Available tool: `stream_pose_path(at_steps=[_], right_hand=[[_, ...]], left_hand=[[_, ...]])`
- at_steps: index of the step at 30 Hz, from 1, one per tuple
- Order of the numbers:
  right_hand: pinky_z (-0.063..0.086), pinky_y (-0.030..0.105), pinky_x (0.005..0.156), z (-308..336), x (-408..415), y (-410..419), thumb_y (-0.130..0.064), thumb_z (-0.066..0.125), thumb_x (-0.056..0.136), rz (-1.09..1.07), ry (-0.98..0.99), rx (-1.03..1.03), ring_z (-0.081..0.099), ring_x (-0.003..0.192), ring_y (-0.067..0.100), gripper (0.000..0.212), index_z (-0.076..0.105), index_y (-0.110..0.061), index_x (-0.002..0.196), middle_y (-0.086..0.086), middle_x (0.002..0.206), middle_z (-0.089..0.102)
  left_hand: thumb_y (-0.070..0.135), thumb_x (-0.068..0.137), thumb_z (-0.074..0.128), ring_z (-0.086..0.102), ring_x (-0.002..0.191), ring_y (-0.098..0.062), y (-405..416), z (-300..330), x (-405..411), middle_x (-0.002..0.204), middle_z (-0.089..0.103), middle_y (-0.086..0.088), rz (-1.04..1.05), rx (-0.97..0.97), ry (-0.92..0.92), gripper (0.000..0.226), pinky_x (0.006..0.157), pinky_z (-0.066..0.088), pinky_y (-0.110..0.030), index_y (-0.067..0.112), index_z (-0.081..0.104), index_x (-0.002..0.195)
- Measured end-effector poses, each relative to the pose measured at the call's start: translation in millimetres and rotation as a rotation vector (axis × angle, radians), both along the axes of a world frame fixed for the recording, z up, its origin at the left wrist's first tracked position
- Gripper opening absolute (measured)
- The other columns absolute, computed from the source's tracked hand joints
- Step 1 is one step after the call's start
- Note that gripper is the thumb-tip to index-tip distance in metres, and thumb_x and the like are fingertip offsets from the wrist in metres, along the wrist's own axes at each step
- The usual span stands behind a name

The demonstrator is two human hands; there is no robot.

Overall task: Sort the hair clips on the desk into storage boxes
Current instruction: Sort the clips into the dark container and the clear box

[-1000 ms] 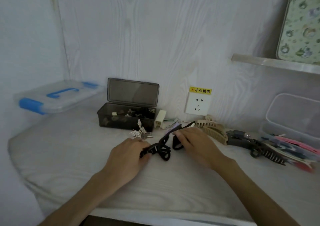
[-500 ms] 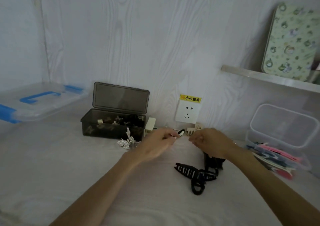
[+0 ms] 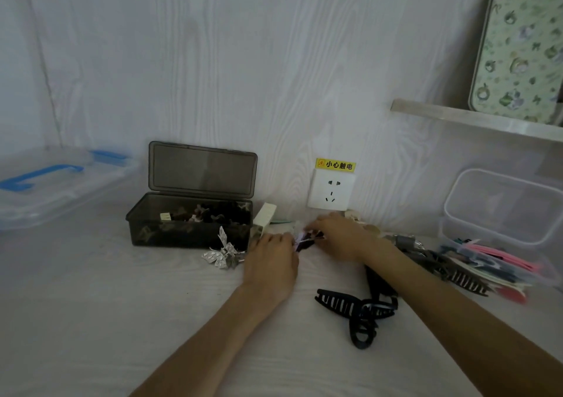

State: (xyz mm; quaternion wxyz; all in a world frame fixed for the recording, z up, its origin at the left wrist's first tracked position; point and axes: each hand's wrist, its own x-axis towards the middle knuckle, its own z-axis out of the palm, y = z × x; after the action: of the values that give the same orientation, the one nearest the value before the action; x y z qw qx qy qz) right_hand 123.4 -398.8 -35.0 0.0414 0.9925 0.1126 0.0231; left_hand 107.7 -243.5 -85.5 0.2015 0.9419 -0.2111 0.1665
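My left hand (image 3: 271,259) and my right hand (image 3: 338,235) meet near the back of the white desk (image 3: 106,320), both pinching a small dark hair clip with a pale tag (image 3: 307,239). A large black claw clip (image 3: 356,311) lies on the desk under my right forearm. A silver butterfly clip (image 3: 224,253) sits just left of my left hand, in front of the open dark storage box (image 3: 189,223), which holds several small clips. More dark clips (image 3: 457,271) lie at the right beside a clear box (image 3: 499,214).
A clear lidded box with blue handle (image 3: 54,183) stands at the far left. A wall socket (image 3: 331,191) is behind my hands. A small cream block (image 3: 264,218) leans by the dark box. Pink and dark flat items (image 3: 493,262) pile at right. A shelf (image 3: 475,119) holds a floral tin.
Both hands left the black claw clip on the desk and moved back toward the wall. They now hold a small tagged clip together.
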Motion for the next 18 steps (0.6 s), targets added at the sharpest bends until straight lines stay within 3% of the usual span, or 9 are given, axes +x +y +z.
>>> stream_pose_path(at_steps=[2, 4, 6, 9, 11, 14, 18], right_hand=[[0.038, 0.020, 0.072, 5.7, -3.7, -5.2, -0.016, 0.050, 0.092, 0.027, 0.055, 0.062, 0.058, 0.098, 0.017, 0.030, 0.062, -0.017, 0.119, 0.005, 0.112, 0.062], [0.032, 0.009, 0.061, 7.7, -7.6, -11.2, -0.017, 0.057, 0.089, 0.041, 0.079, 0.129, 0.055, 0.076, 0.002, 0.024, 0.069, -0.017, 0.109, 0.002, 0.106, 0.068], [0.035, 0.007, 0.059, 8.6, -10.9, -17.2, -0.021, 0.064, 0.084, 0.033, 0.087, 0.190, 0.052, 0.068, -0.005, 0.021, 0.072, -0.020, 0.104, -0.003, 0.102, 0.071], [0.053, 0.023, 0.077, 13.3, -15.9, -22.1, -0.023, 0.074, 0.077, -0.004, 0.154, 0.261, 0.062, 0.079, 0.005, 0.025, 0.073, -0.021, 0.102, -0.005, 0.097, 0.072], [0.055, 0.031, 0.085, 17.3, -20.1, -22.9, -0.018, 0.075, 0.075, -0.021, 0.214, 0.264, 0.064, 0.085, 0.010, 0.031, 0.071, -0.019, 0.106, -0.006, 0.093, 0.069], [0.051, 0.024, 0.081, 21.4, -24.2, -24.9, -0.010, 0.072, 0.078, -0.030, 0.243, 0.151, 0.058, 0.084, 0.008, 0.035, 0.067, -0.014, 0.112, 0.000, 0.102, 0.069], [0.040, 0.018, 0.069, 22.3, -29.3, -31.7, -0.017, 0.071, 0.079, -0.016, 0.185, 0.080, 0.056, 0.084, 0.007, 0.026, 0.072, -0.014, 0.104, 0.001, 0.108, 0.071]], left_hand=[[0.024, 0.094, 0.044, 0.056, 0.107, -0.021, 2.4, 5.0, -1.3, 0.109, 0.067, -0.001, -0.003, -0.050, -0.022, 0.023, 0.095, 0.038, -0.033, 0.021, 0.059, 0.111], [0.020, 0.092, 0.047, 0.059, 0.105, -0.020, 4.1, 8.1, -2.1, 0.107, 0.069, 0.001, -0.013, -0.097, -0.035, 0.024, 0.090, 0.040, -0.031, 0.025, 0.060, 0.113], [0.017, 0.091, 0.050, 0.060, 0.107, -0.019, 4.2, 8.0, -0.2, 0.111, 0.069, 0.003, -0.017, -0.115, -0.016, 0.029, 0.089, 0.043, -0.030, 0.029, 0.059, 0.116], [0.019, 0.092, 0.052, 0.058, 0.115, -0.017, 4.8, 9.0, 2.3, 0.121, 0.065, 0.004, -0.036, -0.124, 0.057, 0.034, 0.091, 0.046, -0.030, 0.027, 0.054, 0.125], [0.018, 0.092, 0.051, 0.057, 0.116, -0.019, 6.1, 10.4, 3.3, 0.121, 0.065, 0.000, -0.062, -0.099, 0.089, 0.033, 0.093, 0.045, -0.031, 0.022, 0.057, 0.125], [0.014, 0.093, 0.047, 0.060, 0.106, -0.024, 8.4, 13.2, 1.4, 0.110, 0.068, -0.006, -0.100, -0.039, 0.096, 0.029, 0.083, 0.047, -0.032, 0.019, 0.066, 0.114], [0.022, 0.093, 0.050, 0.063, 0.097, -0.021, 11.1, 14.1, -0.8, 0.101, 0.070, -0.003, -0.073, -0.012, 0.083, 0.026, 0.073, 0.043, -0.027, 0.026, 0.069, 0.111]])
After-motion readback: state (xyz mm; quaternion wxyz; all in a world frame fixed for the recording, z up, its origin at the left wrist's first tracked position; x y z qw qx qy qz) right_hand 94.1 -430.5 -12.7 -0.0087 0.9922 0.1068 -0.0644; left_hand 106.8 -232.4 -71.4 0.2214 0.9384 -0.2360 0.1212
